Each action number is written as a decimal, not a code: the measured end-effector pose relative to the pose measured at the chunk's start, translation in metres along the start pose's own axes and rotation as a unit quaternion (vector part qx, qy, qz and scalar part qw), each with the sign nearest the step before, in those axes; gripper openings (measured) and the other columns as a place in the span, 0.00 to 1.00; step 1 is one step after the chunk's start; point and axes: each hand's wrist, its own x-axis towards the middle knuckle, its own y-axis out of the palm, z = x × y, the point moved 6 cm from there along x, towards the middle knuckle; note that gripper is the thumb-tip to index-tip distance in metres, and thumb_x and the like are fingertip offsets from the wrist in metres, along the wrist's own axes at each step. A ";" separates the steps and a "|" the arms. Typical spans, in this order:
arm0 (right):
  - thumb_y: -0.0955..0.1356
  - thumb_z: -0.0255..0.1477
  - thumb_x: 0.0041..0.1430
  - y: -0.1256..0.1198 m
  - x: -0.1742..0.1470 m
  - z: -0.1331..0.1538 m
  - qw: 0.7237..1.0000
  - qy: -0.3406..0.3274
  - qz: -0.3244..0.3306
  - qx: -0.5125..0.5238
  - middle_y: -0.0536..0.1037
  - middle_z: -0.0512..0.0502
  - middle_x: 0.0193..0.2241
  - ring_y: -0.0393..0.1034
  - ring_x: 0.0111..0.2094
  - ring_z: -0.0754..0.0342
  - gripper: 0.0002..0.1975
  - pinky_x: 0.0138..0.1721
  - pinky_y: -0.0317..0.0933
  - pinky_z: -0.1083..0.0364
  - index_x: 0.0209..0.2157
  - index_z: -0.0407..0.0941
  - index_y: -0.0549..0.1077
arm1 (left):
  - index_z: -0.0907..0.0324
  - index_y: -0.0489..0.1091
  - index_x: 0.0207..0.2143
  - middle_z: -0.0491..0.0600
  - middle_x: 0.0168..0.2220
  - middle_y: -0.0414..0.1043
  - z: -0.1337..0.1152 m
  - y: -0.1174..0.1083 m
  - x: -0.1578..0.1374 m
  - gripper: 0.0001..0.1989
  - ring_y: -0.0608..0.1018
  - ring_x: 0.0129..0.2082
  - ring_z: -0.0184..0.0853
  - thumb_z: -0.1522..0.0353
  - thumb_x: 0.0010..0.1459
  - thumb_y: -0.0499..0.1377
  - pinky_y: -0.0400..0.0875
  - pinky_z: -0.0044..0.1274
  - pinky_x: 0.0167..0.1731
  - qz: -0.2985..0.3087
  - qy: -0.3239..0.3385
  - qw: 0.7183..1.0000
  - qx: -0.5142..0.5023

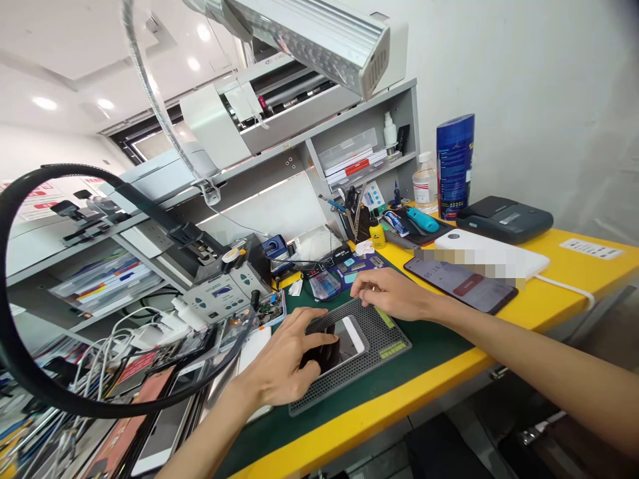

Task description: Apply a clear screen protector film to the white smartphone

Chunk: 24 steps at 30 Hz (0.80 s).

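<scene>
A smartphone [353,334] with a white bezel and dark screen lies face up on a grey perforated mat [327,389]. My left hand [282,356] rests over its left side, fingers spread. The index fingertip reaches onto the screen, and the thumb is bent near the lower edge. Under my left wrist is a white flat item [257,412], mostly covered. My right hand [394,293] is at the mat's far right edge with its fingers curled in. Whatever those fingers hold, if anything, is hidden.
A black hose [10,332] loops at left, above stacked phones [164,426] and cables. To the right lie a lit phone [459,286] showing a timer and a white power bank-like slab [494,253]. A yellow bottle [377,233] stands behind; a lamp [319,40] hangs overhead.
</scene>
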 end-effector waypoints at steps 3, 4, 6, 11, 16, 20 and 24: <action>0.64 0.24 0.57 0.000 0.001 -0.001 1.000 0.001 0.000 0.000 0.82 0.45 0.30 0.74 0.32 0.49 0.10 0.33 0.61 0.54 0.34 0.44 0.77 | 0.51 0.74 0.58 0.54 0.68 0.57 -0.001 0.000 0.003 0.32 0.60 0.68 0.50 0.77 0.50 0.55 0.58 0.46 0.66 -0.006 0.009 1.000 -0.003; 0.64 0.24 0.58 0.001 0.001 -0.002 1.000 0.001 0.000 -0.001 0.82 0.45 0.30 0.74 0.32 0.49 0.09 0.33 0.60 0.54 0.34 0.44 0.77 | 0.51 0.74 0.58 0.54 0.68 0.57 -0.002 0.000 0.004 0.33 0.60 0.68 0.50 0.77 0.50 0.55 0.58 0.47 0.66 -0.006 0.012 1.000 -0.005; 0.64 0.25 0.59 0.001 0.001 -0.002 1.000 0.002 -0.002 -0.003 0.81 0.45 0.29 0.74 0.32 0.49 0.09 0.33 0.60 0.54 0.34 0.44 0.77 | 0.51 0.74 0.59 0.54 0.68 0.57 -0.003 0.000 0.005 0.33 0.60 0.69 0.50 0.77 0.50 0.55 0.58 0.47 0.67 -0.006 0.015 1.000 -0.007; 0.64 0.25 0.61 -0.001 0.000 0.001 1.000 0.007 -0.004 -0.009 0.81 0.45 0.28 0.74 0.31 0.49 0.09 0.32 0.60 0.54 0.34 0.44 0.77 | 0.51 0.73 0.59 0.54 0.68 0.57 -0.005 0.000 0.009 0.33 0.61 0.68 0.50 0.77 0.50 0.55 0.58 0.46 0.66 -0.001 0.018 1.000 -0.002; 0.64 0.25 0.59 -0.002 0.000 0.003 1.000 0.010 -0.007 -0.011 0.80 0.46 0.27 0.74 0.31 0.49 0.09 0.32 0.59 0.54 0.33 0.44 0.77 | 0.50 0.73 0.59 0.54 0.68 0.57 -0.006 0.001 0.011 0.33 0.61 0.68 0.50 0.76 0.50 0.55 0.58 0.47 0.66 -0.005 0.023 1.000 0.000; 0.64 0.24 0.58 -0.001 0.001 0.001 1.000 0.008 -0.004 -0.009 0.81 0.45 0.27 0.74 0.31 0.49 0.09 0.32 0.60 0.54 0.33 0.44 0.77 | 0.51 0.73 0.59 0.54 0.68 0.57 -0.007 0.002 0.012 0.33 0.62 0.67 0.50 0.76 0.50 0.55 0.59 0.46 0.66 -0.007 0.027 1.000 -0.002; 0.64 0.24 0.59 0.000 0.000 -0.001 1.000 0.002 0.001 -0.006 0.81 0.45 0.29 0.74 0.32 0.49 0.09 0.32 0.60 0.54 0.34 0.44 0.77 | 0.51 0.74 0.58 0.53 0.68 0.58 -0.009 0.002 0.013 0.33 0.62 0.67 0.51 0.76 0.50 0.55 0.59 0.46 0.66 -0.010 0.028 1.000 -0.001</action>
